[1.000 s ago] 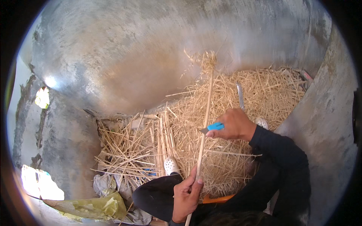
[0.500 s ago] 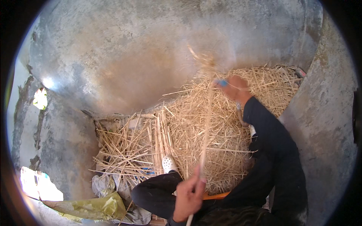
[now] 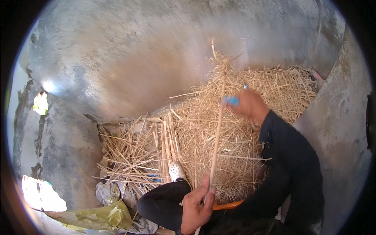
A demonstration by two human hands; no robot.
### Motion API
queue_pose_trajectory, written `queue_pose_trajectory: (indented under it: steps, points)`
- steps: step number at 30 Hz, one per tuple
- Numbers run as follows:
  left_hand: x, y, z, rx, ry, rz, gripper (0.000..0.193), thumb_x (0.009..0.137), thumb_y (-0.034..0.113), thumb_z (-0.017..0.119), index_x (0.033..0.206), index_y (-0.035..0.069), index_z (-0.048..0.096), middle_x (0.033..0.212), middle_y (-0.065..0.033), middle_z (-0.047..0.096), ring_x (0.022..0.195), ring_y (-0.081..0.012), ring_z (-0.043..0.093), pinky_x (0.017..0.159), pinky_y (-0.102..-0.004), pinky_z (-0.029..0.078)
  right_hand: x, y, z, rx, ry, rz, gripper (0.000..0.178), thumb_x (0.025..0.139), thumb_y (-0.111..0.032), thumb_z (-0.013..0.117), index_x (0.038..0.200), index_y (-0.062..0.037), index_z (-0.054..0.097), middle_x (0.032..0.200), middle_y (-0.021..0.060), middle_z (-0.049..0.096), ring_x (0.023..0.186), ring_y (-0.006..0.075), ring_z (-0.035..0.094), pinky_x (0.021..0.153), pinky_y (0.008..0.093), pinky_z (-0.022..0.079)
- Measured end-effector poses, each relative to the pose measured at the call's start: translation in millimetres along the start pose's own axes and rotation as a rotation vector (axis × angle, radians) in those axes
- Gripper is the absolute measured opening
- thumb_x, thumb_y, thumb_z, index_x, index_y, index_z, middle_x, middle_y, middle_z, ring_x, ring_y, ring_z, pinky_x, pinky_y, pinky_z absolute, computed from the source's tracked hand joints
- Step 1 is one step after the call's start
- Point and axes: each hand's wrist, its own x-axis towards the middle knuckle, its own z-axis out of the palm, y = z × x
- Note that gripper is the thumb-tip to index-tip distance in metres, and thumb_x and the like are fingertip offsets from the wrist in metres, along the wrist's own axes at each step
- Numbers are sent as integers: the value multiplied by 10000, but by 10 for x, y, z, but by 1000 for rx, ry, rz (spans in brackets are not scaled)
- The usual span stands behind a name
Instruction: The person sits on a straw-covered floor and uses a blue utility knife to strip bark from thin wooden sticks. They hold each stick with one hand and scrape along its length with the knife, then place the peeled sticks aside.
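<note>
Dry, matt straw pile (image 3: 243,133); rough grey concrete floor (image 3: 129,58) — glossy blue plastic handle (image 3: 232,100)

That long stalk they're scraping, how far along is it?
Done: a heap of shavings covers the floor. In hand: the left hand grips the stalk low while the right hand runs a blue-handled tool near its frayed top. Left: unstripped stalks lie alongside.

Looks like a rough outdoor work corner, some kind of farmyard or rural yard spot, not a room in a house. Bare grey concrete walls (image 3: 129,66) curve around a concrete floor (image 3: 66,156) heaped with a big pile of dry straw (image 3: 243,149), with loose stalks (image 3: 133,156) scattered beside it and crumpled plastic bags (image 3: 90,215) lying at the edge in bright sunlight.
</note>
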Motion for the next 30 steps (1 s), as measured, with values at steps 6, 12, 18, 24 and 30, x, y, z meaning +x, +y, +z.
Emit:
queue_pose_trajectory:
  steps: [6, 12, 18, 24, 30]
  points:
    - [28, 49, 26, -185, 38, -253, 396, 911, 49, 571, 1277, -80, 490, 686, 18, 479, 642, -29, 422, 556, -178, 365, -179, 50, 196, -33, -40, -311, 816, 786, -832, 307, 490, -105, 527, 492, 73, 476, 446, 176, 489, 435, 365, 395]
    - [-43, 23, -11, -469, 9, -330, 413, 932, 61, 562, 1313, -61, 465, 743, 68, 471, 648, 0, 371, 539, -150, 298, 245, 158, -39, -92, 126, -79, 815, 797, -796, 370, 507, -53, 539, 448, 71, 481, 409, 219, 508, 430, 437, 419]
    - [10, -175, 56, -647, 106, -295, 422, 915, 65, 573, 1310, -50, 479, 685, 44, 484, 553, -13, 376, 479, -172, 276, -230, -240, 252, 7, -16, -288, 818, 773, -813, 395, 483, -59, 524, 461, 99, 483, 431, 234, 504, 488, 440, 417]
    - [-81, -22, -3, -540, 89, -356, 405, 915, 71, 573, 1296, -44, 500, 681, 47, 503, 543, -15, 387, 466, -171, 290, 383, 216, 81, -38, 73, -73, 847, 766, -846, 328, 461, -73, 493, 431, 68, 432, 400, 232, 469, 445, 432, 376]
    - [-26, -111, 20, -497, 60, -308, 400, 910, 65, 570, 1289, -45, 508, 680, 52, 513, 581, -17, 420, 493, -166, 323, -71, -91, 223, 7, 36, -200, 816, 771, -821, 376, 472, -78, 529, 414, 86, 434, 411, 249, 495, 467, 415, 402]
